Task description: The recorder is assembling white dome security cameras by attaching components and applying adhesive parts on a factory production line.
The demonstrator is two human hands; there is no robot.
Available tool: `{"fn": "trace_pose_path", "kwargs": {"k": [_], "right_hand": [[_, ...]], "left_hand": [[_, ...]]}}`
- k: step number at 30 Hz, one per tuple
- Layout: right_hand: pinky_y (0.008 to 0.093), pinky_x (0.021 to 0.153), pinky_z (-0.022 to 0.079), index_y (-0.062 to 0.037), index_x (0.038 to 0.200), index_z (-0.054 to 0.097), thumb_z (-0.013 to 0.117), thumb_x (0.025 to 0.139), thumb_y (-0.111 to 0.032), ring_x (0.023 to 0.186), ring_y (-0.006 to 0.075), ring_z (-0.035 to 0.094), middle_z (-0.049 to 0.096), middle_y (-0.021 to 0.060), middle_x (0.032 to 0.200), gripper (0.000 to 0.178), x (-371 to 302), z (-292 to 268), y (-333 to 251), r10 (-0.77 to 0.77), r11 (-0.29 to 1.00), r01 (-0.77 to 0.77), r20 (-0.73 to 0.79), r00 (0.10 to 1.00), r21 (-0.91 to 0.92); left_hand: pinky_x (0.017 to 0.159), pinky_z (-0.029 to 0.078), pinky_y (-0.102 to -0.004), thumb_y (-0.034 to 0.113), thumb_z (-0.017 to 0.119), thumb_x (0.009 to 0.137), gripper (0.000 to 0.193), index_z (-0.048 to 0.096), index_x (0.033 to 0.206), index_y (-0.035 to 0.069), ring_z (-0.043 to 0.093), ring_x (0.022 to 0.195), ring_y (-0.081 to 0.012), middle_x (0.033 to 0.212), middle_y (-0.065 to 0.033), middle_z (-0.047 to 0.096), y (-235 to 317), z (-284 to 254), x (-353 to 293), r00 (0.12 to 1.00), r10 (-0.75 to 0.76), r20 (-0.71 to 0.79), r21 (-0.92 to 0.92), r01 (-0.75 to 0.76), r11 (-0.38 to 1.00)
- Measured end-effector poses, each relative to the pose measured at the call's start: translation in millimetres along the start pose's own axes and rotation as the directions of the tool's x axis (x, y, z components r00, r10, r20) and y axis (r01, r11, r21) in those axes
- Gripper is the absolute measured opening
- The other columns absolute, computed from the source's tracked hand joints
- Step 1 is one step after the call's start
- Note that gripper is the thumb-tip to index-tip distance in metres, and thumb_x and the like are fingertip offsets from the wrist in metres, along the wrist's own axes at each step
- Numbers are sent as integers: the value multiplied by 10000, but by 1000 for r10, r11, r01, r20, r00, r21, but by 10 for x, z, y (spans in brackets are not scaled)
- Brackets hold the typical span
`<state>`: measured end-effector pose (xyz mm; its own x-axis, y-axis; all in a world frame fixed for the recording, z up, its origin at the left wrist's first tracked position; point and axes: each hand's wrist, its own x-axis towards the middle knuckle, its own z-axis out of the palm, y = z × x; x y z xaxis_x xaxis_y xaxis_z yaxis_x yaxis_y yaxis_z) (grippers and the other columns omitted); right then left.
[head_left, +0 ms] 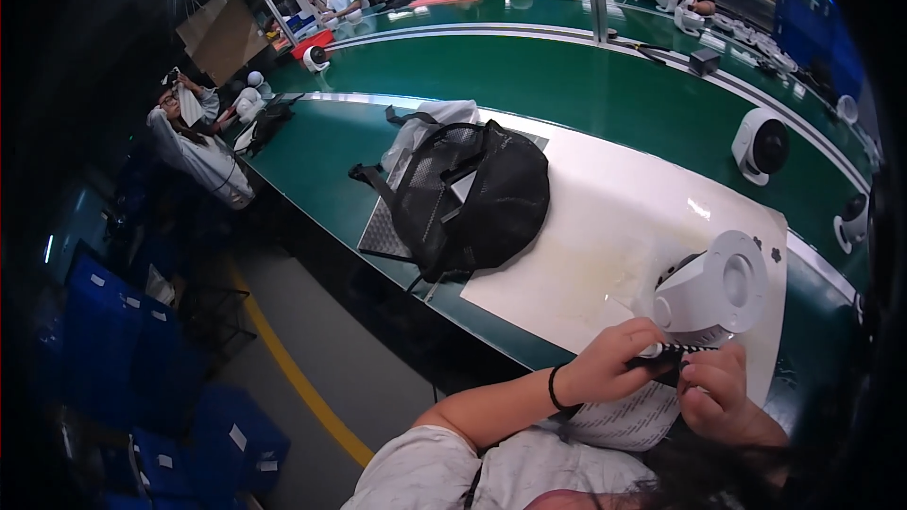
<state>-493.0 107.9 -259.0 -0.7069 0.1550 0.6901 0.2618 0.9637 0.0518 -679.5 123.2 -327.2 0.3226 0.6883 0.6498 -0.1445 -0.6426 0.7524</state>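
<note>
A white camera unit [704, 297] lies tipped over on a pale mat [605, 198], its round base turned toward me. Just below it, my left hand [614, 364] is closed on the edge of a printed backing sheet [624, 420] that hangs down. Along the sheet's upper edge runs a black-and-white striped band [688, 348]. Beside that band my right hand [720, 392] has its fingers pinched together. A small dark piece shows at those fingertips, too small to name. Two small black pads [777, 253] rest on the mat beyond the camera unit.
On the mat's left end sits a black mesh bag [482, 198] over a metal plate [385, 231], with clear plastic [416, 132] behind. More white cameras [761, 146] stand on the green conveyor [567, 71]. Blue bins [241, 439] fill the lower left. Several people work across the line.
</note>
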Motion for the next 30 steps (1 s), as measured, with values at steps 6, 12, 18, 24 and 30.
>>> {"fn": "trace_pose_path", "kwargs": {"k": [6, 12, 18, 24, 30], "right_hand": [[344, 589, 394, -126, 1158, 387, 611, 664, 139, 715, 202, 543, 507, 79, 921, 604, 23, -98, 27, 121, 993, -119, -322, 939, 26], [304, 806, 421, -89, 1302, 279, 553, 711, 147, 850, 162, 497, 445, 107, 1076, 693, -100, -489, 393, 463, 882, -391, -321, 826, 264], [270, 801, 424, -112, 1333, 274, 566, 746, 55, 874, 130, 487, 431, 91, 1124, 678, 5, -502, 613, 826, 430, -472, -124, 550, 770], [276, 827, 422, -132, 1332, 285, 557, 752, 27, 873, 127, 497, 452, 92, 1111, 660, 207, -362, 743, 785, 418, -529, -1, 620, 739], [277, 830, 424, -106, 1302, 333, 529, 765, 59, 867, 130, 499, 506, 86, 1057, 596, 224, -348, 710, 726, 573, -627, 29, 687, 528]], "left_hand": [[696, 455, -297, 12, 663, 691, 160, 564, 814, -13, 569, 782, -234, 1163, -185, 507, -43, -33, 30, 993, 93, -70, 76, -88, 993], [795, 444, -310, 83, 664, 696, 204, 637, 875, -10, 550, 1061, -305, 1376, -274, 279, 115, -4, 375, 998, -41, -58, 55, 44, 998], [760, 481, -319, 27, 691, 661, 159, 612, 794, -10, 597, 927, -270, 1308, -228, 371, -3, 97, 321, 999, 8, -40, 65, -6, 998], [699, 513, -311, -3, 710, 643, 207, 591, 812, 4, 620, 870, -262, 1317, -217, 355, -85, 156, 216, 993, 111, 35, 136, -115, 984], [743, 510, -326, -16, 702, 645, 197, 590, 807, -11, 624, 880, -274, 1327, -220, 338, -103, 123, 188, 995, 84, 45, 133, -89, 987]]}}
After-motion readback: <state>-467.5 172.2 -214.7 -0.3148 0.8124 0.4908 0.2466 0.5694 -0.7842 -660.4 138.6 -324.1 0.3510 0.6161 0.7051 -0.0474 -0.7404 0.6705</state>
